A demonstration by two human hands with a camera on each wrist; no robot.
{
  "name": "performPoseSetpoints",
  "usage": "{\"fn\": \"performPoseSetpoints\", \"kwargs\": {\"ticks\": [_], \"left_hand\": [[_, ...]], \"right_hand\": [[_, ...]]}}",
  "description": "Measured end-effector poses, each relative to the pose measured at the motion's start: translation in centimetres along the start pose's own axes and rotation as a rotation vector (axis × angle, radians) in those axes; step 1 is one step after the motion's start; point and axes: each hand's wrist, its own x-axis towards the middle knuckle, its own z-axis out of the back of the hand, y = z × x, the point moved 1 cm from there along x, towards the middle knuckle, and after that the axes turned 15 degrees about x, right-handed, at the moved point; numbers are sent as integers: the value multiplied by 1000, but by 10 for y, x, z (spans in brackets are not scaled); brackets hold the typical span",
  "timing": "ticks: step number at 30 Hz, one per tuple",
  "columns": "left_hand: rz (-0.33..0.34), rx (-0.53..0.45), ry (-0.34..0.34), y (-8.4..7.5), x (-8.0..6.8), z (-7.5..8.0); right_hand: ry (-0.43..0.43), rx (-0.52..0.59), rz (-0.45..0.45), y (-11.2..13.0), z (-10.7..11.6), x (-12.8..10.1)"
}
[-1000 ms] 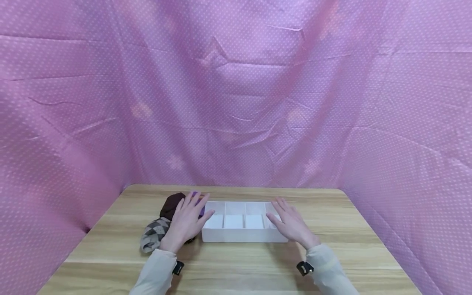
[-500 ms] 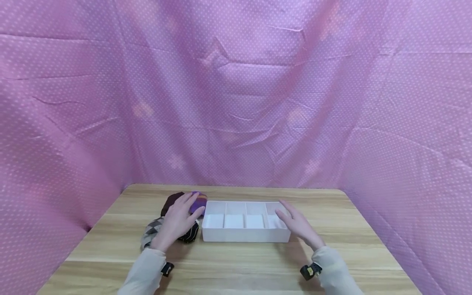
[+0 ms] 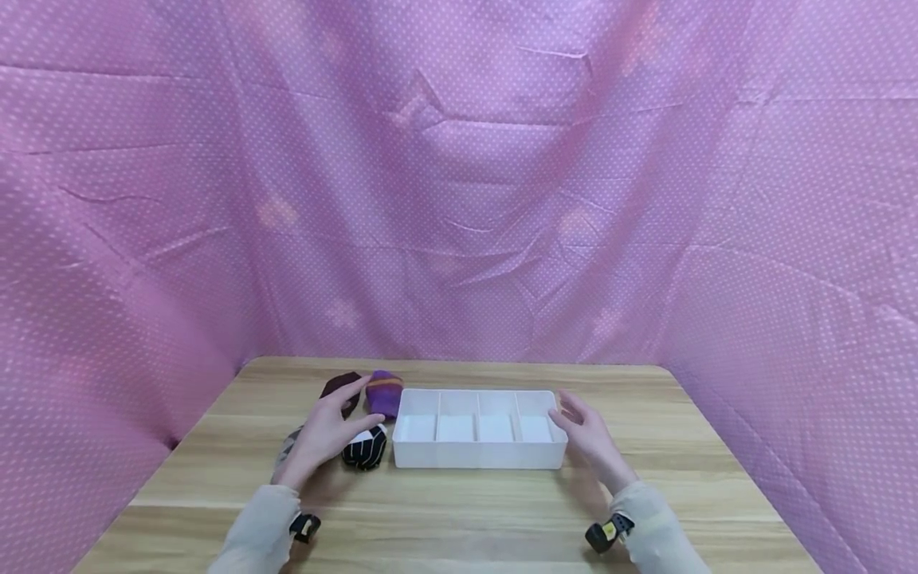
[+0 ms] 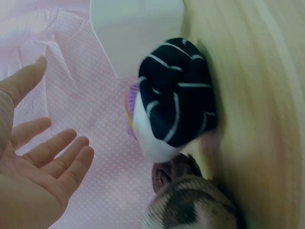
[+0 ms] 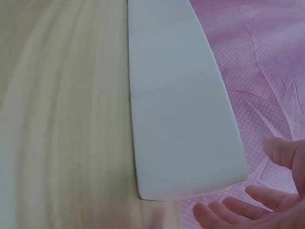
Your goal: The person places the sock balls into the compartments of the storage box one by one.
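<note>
In the head view a white box (image 3: 479, 456) with several compartments stands on the table, its compartments bare. Left of it lie rolled socks: a purple one (image 3: 385, 392) with an orange band, a black one (image 3: 364, 453) with white lines, a dark brown one (image 3: 340, 384) and a grey argyle one (image 4: 188, 205). My left hand (image 3: 321, 437) hovers over the sock group, fingers spread and holding nothing, hiding part of the brown and argyle socks. My right hand (image 3: 590, 440) is at the box's right end, fingers relaxed, thumb close to the rim, gripping nothing.
The wooden table (image 3: 459, 518) has its far edge just behind the socks and box. Pink dotted cloth (image 3: 459, 199) hangs behind and on both sides. A dark strapped device (image 3: 304, 527) sits at the left wrist, another (image 3: 608, 532) at the right.
My left hand has moved left and toward me, uncovering the purple and black socks. My right hand has shifted right, from over the box's right compartment to its right end. Box and socks stay put.
</note>
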Motion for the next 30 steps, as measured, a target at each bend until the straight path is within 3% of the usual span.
{"fn": "performPoseSetpoints", "kwargs": {"ticks": [4,8,17,24,30], "left_hand": [[37,-87,23,13,-1,1],[45,-105,37,25,1,3],[4,-161,38,49,4,9],[-33,-223,91,71,5,14],[-19,-167,123,93,2,19]], "right_hand": [[3,87,-48,-5,-2,1],[1,143,-67,-8,-3,3],[10,229,-92,-14,1,2],[30,310,-98,-18,1,3],[60,328,-104,-23,1,2]]}}
